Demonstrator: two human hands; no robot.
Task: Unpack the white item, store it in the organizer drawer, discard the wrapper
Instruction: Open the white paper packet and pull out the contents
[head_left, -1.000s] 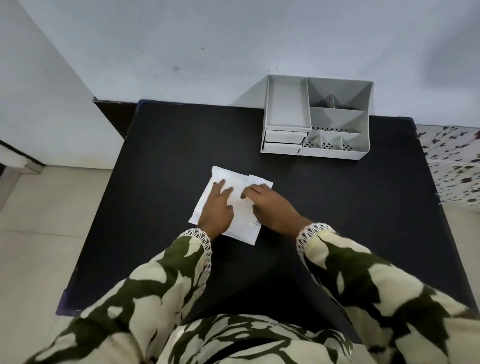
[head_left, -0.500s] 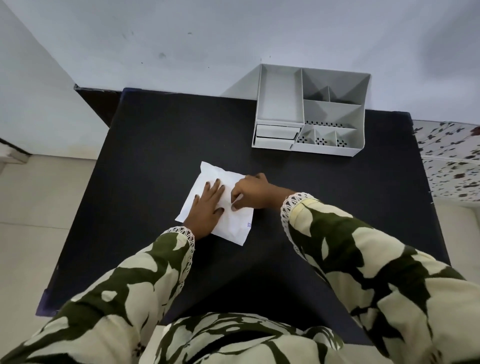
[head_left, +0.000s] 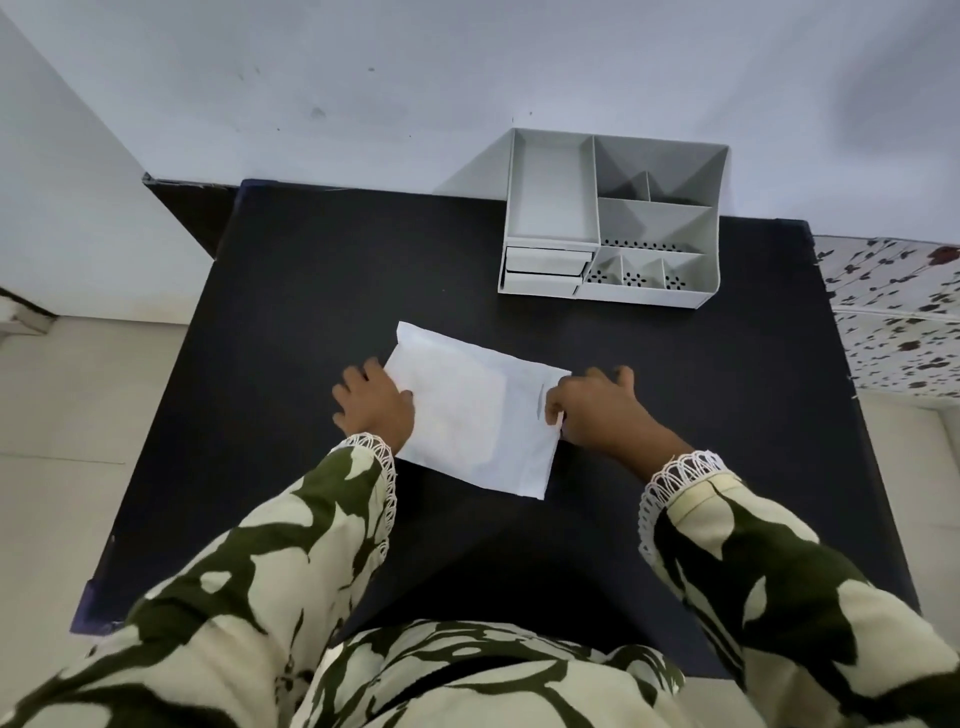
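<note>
A white flat packet (head_left: 475, 415) lies in the middle of the black table (head_left: 311, 291). My left hand (head_left: 374, 405) is at its left edge, fingers spread on the table and thumb side against the packet, holding that edge. My right hand (head_left: 597, 410) pinches the packet's right edge between thumb and forefinger. The grey organizer (head_left: 711, 218) stands at the table's back right, against the wall. Its two small drawers (head_left: 545, 267) at the front left are shut. What is inside the packet is hidden.
The organizer has open compartments on top, some with perforated floors. A wall runs behind the table. A patterned cloth surface (head_left: 893, 312) lies to the right and tiled floor (head_left: 78, 415) to the left. My patterned sleeves fill the lower view.
Both hands have slid off the top of the packet to its opposite edges, left hand going left and right hand going right. The packet now lies unfolded and wider.
</note>
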